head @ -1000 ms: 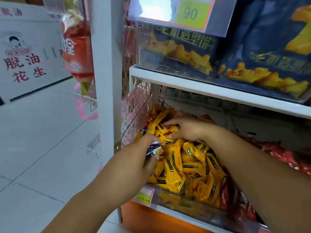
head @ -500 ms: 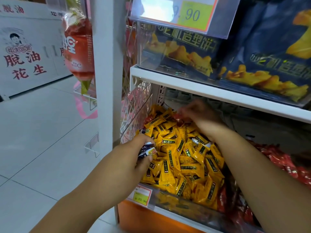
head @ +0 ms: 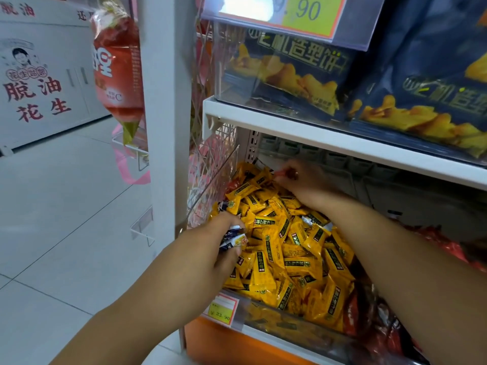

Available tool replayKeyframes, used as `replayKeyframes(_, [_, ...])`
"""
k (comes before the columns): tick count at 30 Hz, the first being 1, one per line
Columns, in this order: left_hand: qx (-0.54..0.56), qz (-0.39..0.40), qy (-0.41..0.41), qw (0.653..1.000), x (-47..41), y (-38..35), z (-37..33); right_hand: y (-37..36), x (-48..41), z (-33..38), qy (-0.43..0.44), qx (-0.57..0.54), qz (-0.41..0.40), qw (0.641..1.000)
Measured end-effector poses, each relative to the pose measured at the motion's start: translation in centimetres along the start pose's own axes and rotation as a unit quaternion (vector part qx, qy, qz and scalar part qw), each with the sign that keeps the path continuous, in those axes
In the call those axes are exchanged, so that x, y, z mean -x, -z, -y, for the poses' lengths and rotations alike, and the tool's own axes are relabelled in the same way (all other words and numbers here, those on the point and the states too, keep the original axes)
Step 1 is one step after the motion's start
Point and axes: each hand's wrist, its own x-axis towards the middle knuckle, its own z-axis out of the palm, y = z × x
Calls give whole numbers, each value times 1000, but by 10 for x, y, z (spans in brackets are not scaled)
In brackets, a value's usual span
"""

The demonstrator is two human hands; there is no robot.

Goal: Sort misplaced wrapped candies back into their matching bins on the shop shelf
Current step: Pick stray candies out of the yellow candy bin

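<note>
Both arms are in the yellow bin on the lower shelf. The left hand comes in from the lower left, forearm angled upward, back of the hand toward the camera, at the bin's left front corner. Its thumb and fingers are curled tightly round a small bunch of dark blue candies, whose white-and-orange wrapper ends poke out between the thumb and fingertips. The bunch sits just above the heap of yellow candies, at the heap's left edge.

The right hand is stretched far across. Its forearm runs from the lower right over the heap to the bin's back left corner, under the upper shelf. The wrist is bent down and the fingertips are pressed together on a red candy at the very back of the pile. The grip is blurred, but it reads as a pinch.

More red candies fill the neighbouring bin on the right, partly hidden by the right arm. A yellow price tag is clipped to the bin's front, low on the left. On the upper shelf stand dark blue snack bags under a label ending in 90. Left of the white post hangs a red packet.
</note>
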Motion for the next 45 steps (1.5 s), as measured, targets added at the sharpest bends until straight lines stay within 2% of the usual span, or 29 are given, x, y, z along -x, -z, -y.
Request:
replayKeyframes(2, [-1, -10, -4, 1000, 2, 0, 0, 2, 3, 14, 26, -21, 2, 999])
replayKeyframes(5, [-3, -26, 6, 1000, 6, 3, 2, -12, -5, 42, 45, -24, 68, 996])
replayKeyframes(10, [19, -22, 25, 999, 13, 11, 8, -47, -23, 56, 46, 78, 131, 987])
replayKeyframes(16, [28, -30, 27, 999, 17, 19, 15, -51, -13, 48, 71, 44, 102, 991])
replayKeyframes(21, [22, -32, 23, 999, 19, 23, 15, -23, -4, 44, 22, -17, 78, 997])
replayKeyframes(26, [15, -29, 22, 999, 20, 23, 12, -17, -4, 48, 27, -46, 74, 996])
replayKeyframes(30, [14, -29, 33, 999, 20, 23, 12, -44, -10, 58, 50, 19, 121, 991])
replayKeyframes(36, [2, -26, 50, 998, 20, 22, 14, -57, -17, 57, 27, 73, 168, 983])
replayKeyframes(41, [16, -22, 47, 998, 19, 22, 13, -68, -12, 48, -1, -29, 109, 994])
replayKeyframes(45, [15, -22, 46, 999, 18, 23, 14, -52, -3, 56, -9, -130, 108, 986])
